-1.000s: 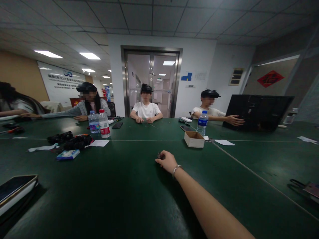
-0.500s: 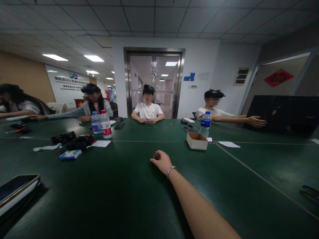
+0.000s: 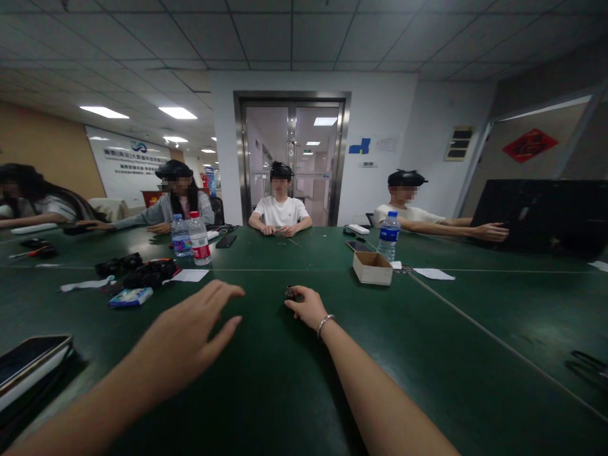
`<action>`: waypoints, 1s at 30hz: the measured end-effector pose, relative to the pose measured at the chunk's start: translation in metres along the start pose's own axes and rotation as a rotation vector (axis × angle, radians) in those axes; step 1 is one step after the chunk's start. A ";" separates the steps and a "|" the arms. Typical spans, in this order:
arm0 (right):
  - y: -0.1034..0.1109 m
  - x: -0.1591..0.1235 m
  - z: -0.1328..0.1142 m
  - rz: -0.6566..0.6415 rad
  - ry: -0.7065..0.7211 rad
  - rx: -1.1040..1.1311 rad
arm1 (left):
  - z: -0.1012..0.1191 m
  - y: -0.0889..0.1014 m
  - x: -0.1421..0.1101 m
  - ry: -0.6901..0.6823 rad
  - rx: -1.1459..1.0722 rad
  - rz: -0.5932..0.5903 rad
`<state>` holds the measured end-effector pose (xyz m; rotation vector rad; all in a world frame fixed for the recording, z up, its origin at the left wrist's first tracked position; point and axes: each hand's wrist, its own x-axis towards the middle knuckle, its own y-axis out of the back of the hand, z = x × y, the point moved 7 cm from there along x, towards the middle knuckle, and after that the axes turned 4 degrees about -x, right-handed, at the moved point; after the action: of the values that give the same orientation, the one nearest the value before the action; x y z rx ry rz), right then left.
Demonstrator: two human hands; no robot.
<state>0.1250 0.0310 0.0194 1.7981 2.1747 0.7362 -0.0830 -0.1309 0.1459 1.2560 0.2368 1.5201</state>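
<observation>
"Over the smooth, dark green tabletop [image 3: 270, 392], how are the two hands set?"

"The right hand [image 3: 310, 308] pinches a small, dark, stubby piece [image 3: 289, 292] between thumb and fingers. The left hand [image 3: 190, 326] is empty, fingers loosely bent, thumb apart."

"Why only the fingertips?"

"Its size, I'd judge: a pinch from the side suits so slight a thing and leaves its upper end uncovered."

"Does it rest on the table?"

"I can't tell. It lies between the hands, nearer the right."

"And the open-topped, pale cardboard box [image 3: 372, 273]?"

"Beyond the right hand, well apart, just in front of the clear, blue-capped plastic bottle [image 3: 389, 235], perhaps to leave both arms room."
</observation>
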 end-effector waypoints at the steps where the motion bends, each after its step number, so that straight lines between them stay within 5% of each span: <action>1: 0.000 0.001 -0.001 0.009 0.020 -0.009 | 0.011 -0.026 0.018 -0.078 0.034 -0.091; 6: 0.002 0.005 -0.001 0.060 0.070 -0.124 | 0.004 -0.144 0.081 -0.040 -0.102 -0.158; 9: 0.006 0.005 -0.007 0.111 0.144 -0.241 | -0.013 -0.181 0.081 0.020 -0.313 -0.147; 14: 0.004 0.008 0.002 0.054 0.049 -0.108 | -0.031 -0.187 0.069 0.024 -0.427 -0.081; 19: 0.001 0.012 0.015 -0.022 -0.060 0.101 | -0.061 -0.198 0.070 0.222 -0.573 -0.109; 30: 0.002 0.013 0.014 -0.064 0.015 0.285 | -0.074 -0.207 0.073 0.304 -0.703 -0.112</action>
<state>0.1301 0.0473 0.0108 1.8432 2.4377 0.4451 -0.0068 0.0401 0.0102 0.4505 -0.0385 1.5026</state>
